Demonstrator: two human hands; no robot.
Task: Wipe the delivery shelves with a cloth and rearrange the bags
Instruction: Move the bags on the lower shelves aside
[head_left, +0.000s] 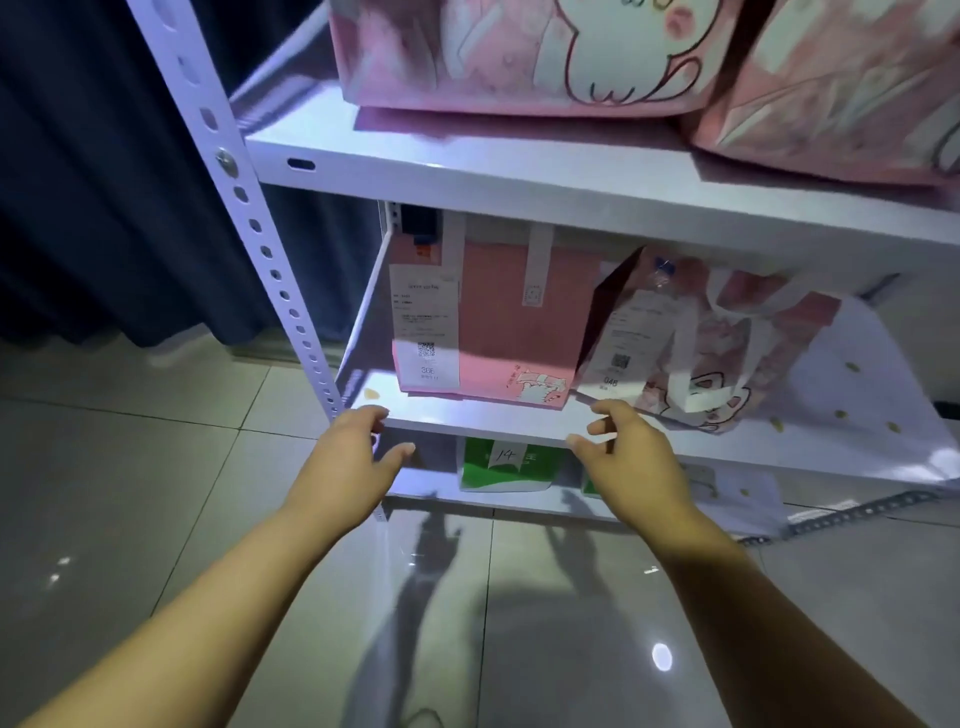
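A white metal shelf unit fills the view. On its middle shelf (483, 418) stands an upright pink paper bag (514, 322) with a receipt on its left side. Beside it, to the right, a pink cartoon bag (691, 353) leans over. My left hand (353, 462) hovers at the shelf's front left corner, fingers apart, holding nothing. Over at the shelf's front edge, just before the leaning bag, my right hand (628, 457) is also empty and spread. Two large pink cartoon bags (498, 52) (841, 88) sit on the upper shelf (519, 166). No cloth is visible.
A green and white bag (501, 465) marked 14 sits on the bottom shelf. A white dotted plastic bag (862, 395) lies at the right of the middle shelf. The perforated upright post (249, 208) stands at left, a dark curtain (93, 182) behind it. Glossy tiled floor (156, 493) lies below.
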